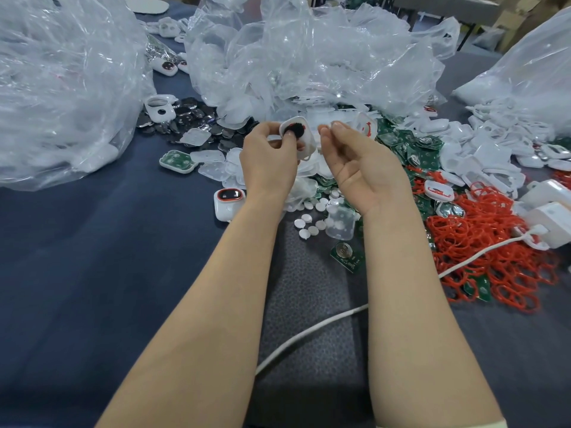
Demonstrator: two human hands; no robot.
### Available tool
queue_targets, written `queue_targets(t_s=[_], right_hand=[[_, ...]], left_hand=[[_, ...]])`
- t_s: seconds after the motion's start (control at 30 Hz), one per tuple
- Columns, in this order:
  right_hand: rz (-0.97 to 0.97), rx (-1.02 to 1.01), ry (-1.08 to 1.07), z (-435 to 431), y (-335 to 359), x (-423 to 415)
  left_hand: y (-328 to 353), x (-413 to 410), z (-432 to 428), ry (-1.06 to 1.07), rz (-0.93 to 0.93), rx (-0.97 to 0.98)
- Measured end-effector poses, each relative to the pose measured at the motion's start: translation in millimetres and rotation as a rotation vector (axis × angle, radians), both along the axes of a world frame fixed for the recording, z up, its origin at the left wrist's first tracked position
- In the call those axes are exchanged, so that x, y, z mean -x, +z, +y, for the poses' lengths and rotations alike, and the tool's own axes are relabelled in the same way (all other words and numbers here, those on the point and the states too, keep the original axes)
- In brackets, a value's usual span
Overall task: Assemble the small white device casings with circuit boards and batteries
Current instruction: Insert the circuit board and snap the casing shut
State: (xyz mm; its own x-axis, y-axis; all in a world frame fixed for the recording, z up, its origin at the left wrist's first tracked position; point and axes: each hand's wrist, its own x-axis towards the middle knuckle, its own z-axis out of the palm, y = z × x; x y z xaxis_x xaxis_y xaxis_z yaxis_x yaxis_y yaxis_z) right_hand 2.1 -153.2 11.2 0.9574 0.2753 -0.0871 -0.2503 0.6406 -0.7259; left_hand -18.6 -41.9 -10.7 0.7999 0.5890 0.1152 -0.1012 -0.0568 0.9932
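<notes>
Nearest me, under my forearms, a white cable (309,332) crosses a dark patterned mat (309,304) on the blue cloth (92,242); just past it, below my right wrist, lies a single green circuit board (346,253) with a round cell on it; beyond that, between my two wrists, a scatter of small pale discs (312,223) lies beside a clear square cover (340,225).

My left hand (268,159) holds the white casing (298,134) lifted off the cloth, thumb and fingertips curled round its lower edge, the open side tilted towards me; a round black part edged with red sits inside it.

My right hand (361,168) is just beside the casing and does not touch it, palm up, fingers loosely bent, thumb and forefinger tips close together; they are blurred, and I cannot tell whether they pinch anything.

Below my left hand and to its left stands a finished device (228,203) with a red-ringed window; further left lies a casing with a green board (177,162) in it.

To the right of my right hand spreads a heap of green boards (414,149); nearer me on that side is a tangle of red rings (482,257), with white blocks (553,211) at its outer edge.

Beyond my left hand lie dark shiny discs (188,118); behind everything rise crumpled clear bags (309,57) of white parts.
</notes>
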Motion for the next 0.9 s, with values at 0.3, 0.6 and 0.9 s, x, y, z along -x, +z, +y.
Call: queue_targets(t_s=[0.3, 0.6, 0.9], right_hand=[[-0.189, 0.31, -0.052, 4.4, -0.6, 2.5], [-0.279, 0.578, -0.185, 8.4, -3.5, 0.5], [-0.524, 1.02, -0.315, 17.0, -10.2, 0.4]], left_hand=[[0.2, 0.7, 0.9, -0.01, 0.0, 0.014], [0.5, 0.6, 0.2, -0.006, 0.003, 0.021], [1.9, 1.6, -1.7, 0.003, -0.01, 0.008]])
